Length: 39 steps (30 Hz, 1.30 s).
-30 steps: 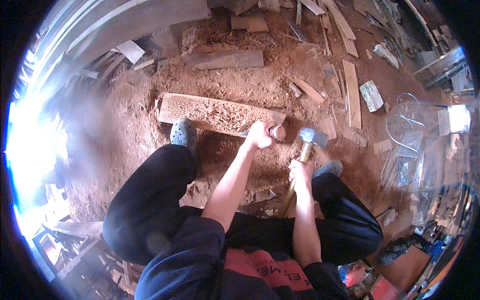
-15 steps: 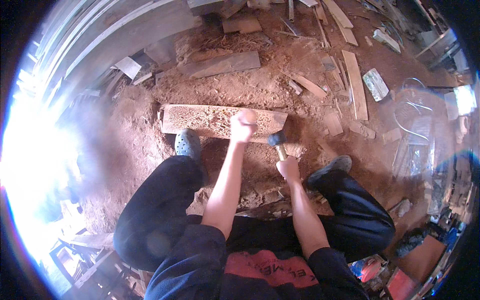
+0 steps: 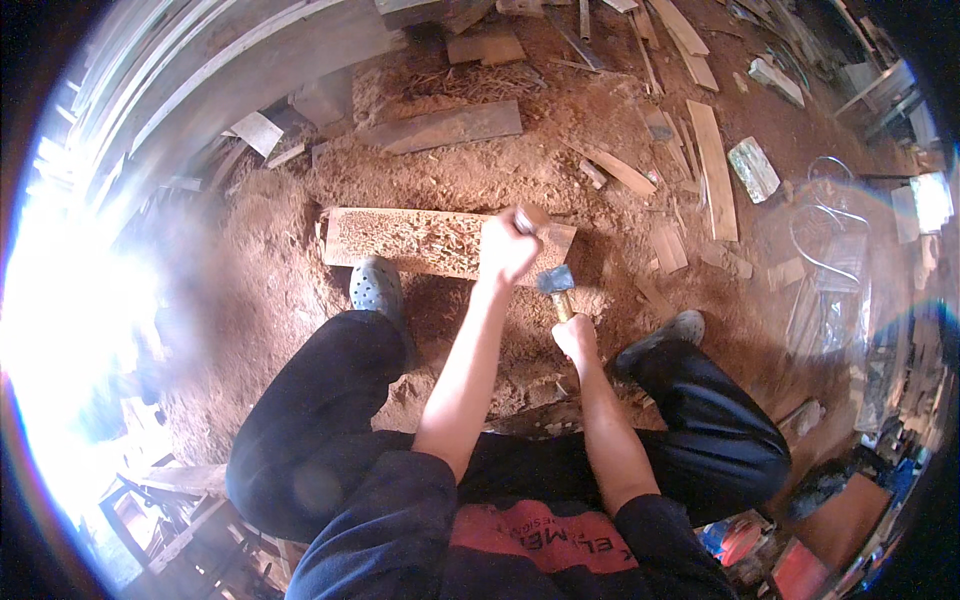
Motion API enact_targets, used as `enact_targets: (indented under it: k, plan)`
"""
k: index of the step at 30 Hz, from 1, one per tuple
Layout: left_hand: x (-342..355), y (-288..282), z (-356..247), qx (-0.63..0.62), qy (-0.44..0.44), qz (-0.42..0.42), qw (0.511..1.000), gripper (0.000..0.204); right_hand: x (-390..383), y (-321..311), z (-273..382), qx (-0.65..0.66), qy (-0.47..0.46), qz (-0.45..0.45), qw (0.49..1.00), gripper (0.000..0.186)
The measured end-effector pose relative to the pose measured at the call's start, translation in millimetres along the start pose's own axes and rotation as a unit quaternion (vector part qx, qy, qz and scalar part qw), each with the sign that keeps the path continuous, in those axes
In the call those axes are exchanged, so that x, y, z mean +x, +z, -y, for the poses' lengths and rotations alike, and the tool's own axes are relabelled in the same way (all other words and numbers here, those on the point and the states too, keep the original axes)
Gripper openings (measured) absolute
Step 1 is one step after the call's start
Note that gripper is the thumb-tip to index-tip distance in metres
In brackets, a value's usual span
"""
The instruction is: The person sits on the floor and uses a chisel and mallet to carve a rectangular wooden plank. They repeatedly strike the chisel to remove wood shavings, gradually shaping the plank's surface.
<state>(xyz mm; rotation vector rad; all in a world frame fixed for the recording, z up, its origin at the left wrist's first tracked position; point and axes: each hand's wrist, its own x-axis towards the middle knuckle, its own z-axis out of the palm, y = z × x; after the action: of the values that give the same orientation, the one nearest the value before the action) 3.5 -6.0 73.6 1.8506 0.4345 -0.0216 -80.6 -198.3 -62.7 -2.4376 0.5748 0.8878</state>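
Observation:
A pale wooden board [image 3: 390, 238] lies crosswise on the dirt in front of me, its upper face covered in small gouged pits and chips. Over its right part, my left hand [image 3: 508, 250] is closed around a chisel [image 3: 530, 217]; only the brown handle end shows, and the blade is hidden. Just to the right, my right hand [image 3: 575, 338] grips the light handle of a mallet [image 3: 555, 280]. The dark, blocky mallet head is beside the board's near right edge, close to my left hand.
My left clog [image 3: 376, 284] touches the board's near edge; my right clog [image 3: 680, 328] rests on the dirt. Beyond lies a dark plank [image 3: 445, 128]. Scattered offcuts, a long plank [image 3: 712, 170] and a pale block [image 3: 752, 170] lie to the right. Bent metal wire [image 3: 825, 240] stands farther right.
My left hand has shifted right along the board with the chisel. The mallet head has tilted slightly, while my right hand stays in nearly the same place.

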Motion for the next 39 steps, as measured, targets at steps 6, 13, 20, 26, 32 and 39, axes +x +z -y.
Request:
enact_targets:
  k: [6,13,20,26,32,39]
  plan:
    - [22.0,-29.2,47.7,0.310,-0.115,0.012,0.944,0.029,-1.9,-4.6,-1.0,0.013,-0.015,-0.006,1.000,0.028]
    - [5.8,-9.9,92.4,0.349,-0.134,0.012,0.927,0.025,-2.9,-6.0,-0.1,0.076,-0.028,0.024,0.996,0.015]
    - [8.0,-10.6,105.1,0.353,-0.110,0.001,0.929,0.021,-0.8,-5.9,-3.2,0.059,-0.051,0.048,0.996,0.017]
    - [8.6,-16.5,102.4,0.356,-0.090,0.049,0.929,0.024,-9.6,-9.6,-1.2,0.124,-0.046,0.017,0.991,0.017]
    - [10.6,-11.4,92.5,0.350,-0.076,0.096,0.929,0.038,-4.1,-11.5,-4.5,0.094,-0.028,0.049,0.994,0.020]
    - [15.7,-10.3,128.8,0.287,-0.049,0.241,0.926,0.044,-8.6,0.6,5.4,0.145,-0.074,0.044,0.986,0.016]
